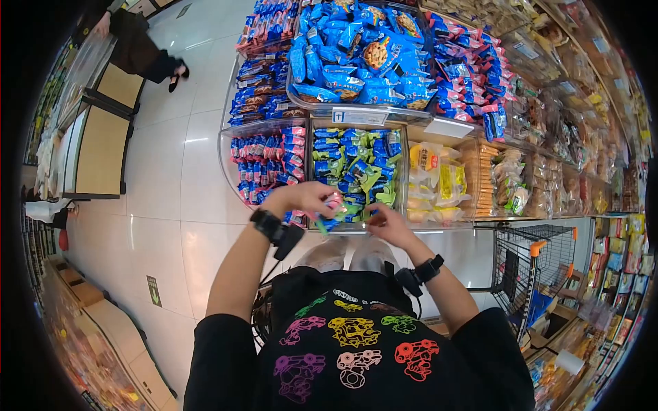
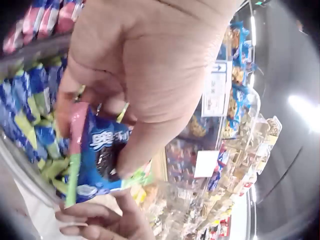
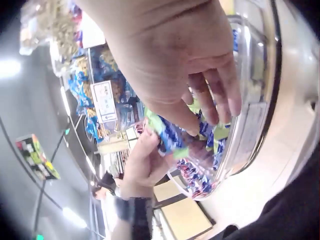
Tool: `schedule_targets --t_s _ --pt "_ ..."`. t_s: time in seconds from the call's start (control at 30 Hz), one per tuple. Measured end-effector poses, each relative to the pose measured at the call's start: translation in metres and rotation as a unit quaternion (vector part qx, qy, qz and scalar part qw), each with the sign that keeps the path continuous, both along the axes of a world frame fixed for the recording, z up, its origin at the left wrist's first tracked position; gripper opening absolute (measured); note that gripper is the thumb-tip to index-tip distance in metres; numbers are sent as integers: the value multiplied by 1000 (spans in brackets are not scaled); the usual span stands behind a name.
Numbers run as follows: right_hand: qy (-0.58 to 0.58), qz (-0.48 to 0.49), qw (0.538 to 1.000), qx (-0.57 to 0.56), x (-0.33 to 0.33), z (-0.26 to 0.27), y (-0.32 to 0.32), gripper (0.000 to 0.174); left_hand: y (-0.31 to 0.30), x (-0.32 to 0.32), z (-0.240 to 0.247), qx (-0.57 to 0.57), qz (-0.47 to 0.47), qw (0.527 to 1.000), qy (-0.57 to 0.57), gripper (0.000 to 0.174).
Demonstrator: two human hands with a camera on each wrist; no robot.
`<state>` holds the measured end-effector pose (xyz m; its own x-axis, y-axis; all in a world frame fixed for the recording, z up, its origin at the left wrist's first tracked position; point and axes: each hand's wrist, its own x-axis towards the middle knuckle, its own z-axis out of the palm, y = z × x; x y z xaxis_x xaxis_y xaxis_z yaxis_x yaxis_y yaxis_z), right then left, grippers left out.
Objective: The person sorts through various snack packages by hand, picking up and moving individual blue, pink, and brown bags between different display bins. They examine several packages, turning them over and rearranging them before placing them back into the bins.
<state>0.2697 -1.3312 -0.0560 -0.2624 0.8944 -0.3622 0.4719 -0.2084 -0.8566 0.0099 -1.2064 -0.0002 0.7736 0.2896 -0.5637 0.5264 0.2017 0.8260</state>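
Note:
My left hand pinches a small cookie packet between thumb and fingers. The packet is blue, with white lettering, a dark sandwich cookie picture and pink and green edges. Below it lies a clear bin of blue-and-green cookie packets, over whose near side both hands are held. To the right, my right hand hovers at the bin's front edge, its fingers loosely bent with nothing between them. In the right wrist view the right hand overlaps the bin, close to the held packet.
Pink-and-blue packets fill the bin on the left. A raised tub of blue cookie bags stands behind a price tag. Bagged pastries sit to the right. A shopping cart is at right; another person stands far left.

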Motion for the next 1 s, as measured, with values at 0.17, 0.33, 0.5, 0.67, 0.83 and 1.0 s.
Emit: schedule_targets --t_s 0.17,0.33,0.5,0.67,0.83,1.0 --pt "-92 119 985 88 -30 5 39 50 3 -67 32 2 135 990 35 19" --pt "-159 243 934 208 -75 -14 45 46 -34 -84 28 39 147 972 179 26" --pt "-132 195 961 147 -67 -39 48 31 -72 -97 -17 -19 250 962 103 31" --pt "180 -83 962 -187 -43 -19 57 24 -96 -93 -21 -45 327 939 100 35" --pt "266 -65 939 -206 -18 -1 40 21 -113 -59 -16 -58 362 929 57 44" --pt "13 -37 993 113 3 20 -9 21 -133 -14 -12 -55 335 938 65 42"
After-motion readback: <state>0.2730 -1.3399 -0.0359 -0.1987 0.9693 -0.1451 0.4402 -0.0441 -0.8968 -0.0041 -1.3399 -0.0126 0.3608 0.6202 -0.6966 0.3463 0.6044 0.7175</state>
